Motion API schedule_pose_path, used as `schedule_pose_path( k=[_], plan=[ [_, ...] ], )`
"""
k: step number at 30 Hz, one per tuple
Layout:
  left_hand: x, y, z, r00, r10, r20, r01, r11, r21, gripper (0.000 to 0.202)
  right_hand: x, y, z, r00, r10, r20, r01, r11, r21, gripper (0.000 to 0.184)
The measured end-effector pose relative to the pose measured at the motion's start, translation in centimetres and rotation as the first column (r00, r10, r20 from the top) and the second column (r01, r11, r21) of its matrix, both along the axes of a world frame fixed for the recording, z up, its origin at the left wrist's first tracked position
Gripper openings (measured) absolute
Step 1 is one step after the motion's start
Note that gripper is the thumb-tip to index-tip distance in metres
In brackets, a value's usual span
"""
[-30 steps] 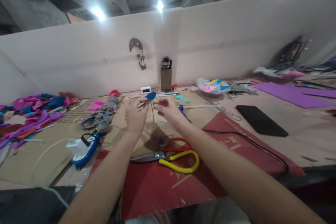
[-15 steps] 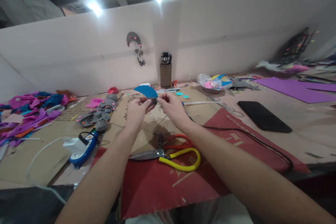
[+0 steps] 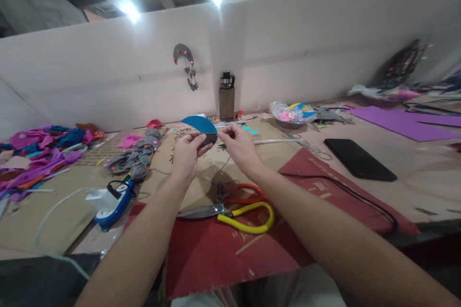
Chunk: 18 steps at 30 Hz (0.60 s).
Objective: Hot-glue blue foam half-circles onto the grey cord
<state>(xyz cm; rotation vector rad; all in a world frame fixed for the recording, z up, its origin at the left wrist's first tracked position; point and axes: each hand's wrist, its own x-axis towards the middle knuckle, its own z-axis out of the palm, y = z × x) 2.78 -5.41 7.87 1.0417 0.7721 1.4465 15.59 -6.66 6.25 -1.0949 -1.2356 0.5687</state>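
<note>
A blue crescent-shaped piece (image 3: 198,123) with a dark grey part along its lower side is pinched in my left hand (image 3: 189,151), thumb on top and fingers beneath. Close by its right tip, my right hand (image 3: 237,146) has thumb and forefinger pressed together on a thin strand of grey yarn. That yarn runs down to a small tangle of yarn (image 3: 220,191) below my hands. Scissors (image 3: 248,220) with one yellow and one red handle lie under my wrists, blades pointing left.
Cardboard (image 3: 266,268) with a red printed part covers the table. Left are a blue power strip (image 3: 114,206), grey pieces with pink pins (image 3: 139,151) and coloured scraps (image 3: 43,148). Behind stands a bottle (image 3: 226,98); right are a bowl (image 3: 288,124), phone (image 3: 360,159) and black cable (image 3: 342,183).
The blue crescent has tilted and shows more of its grey part at the lower right. My right fingertips have moved slightly right, off the crescent's edge.
</note>
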Motion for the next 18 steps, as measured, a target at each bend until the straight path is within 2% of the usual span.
schedule_pose_path(
  k=[11, 18],
  plan=[
    [-0.3, 0.21, -0.22, 0.996, -0.079, 0.031, 0.08, 0.996, -0.05, 0.016, 0.46, 0.27, -0.08, 0.989, 0.097, -0.11, -0.103, 0.994, -0.044, 0.02],
    [-0.3, 0.36, -0.35, 0.997, -0.077, 0.016, 0.078, 0.994, -0.076, 0.012, 0.79, -0.34, 0.53, 0.995, 0.074, -0.066, -0.077, 0.996, -0.042, 0.015]
  ],
)
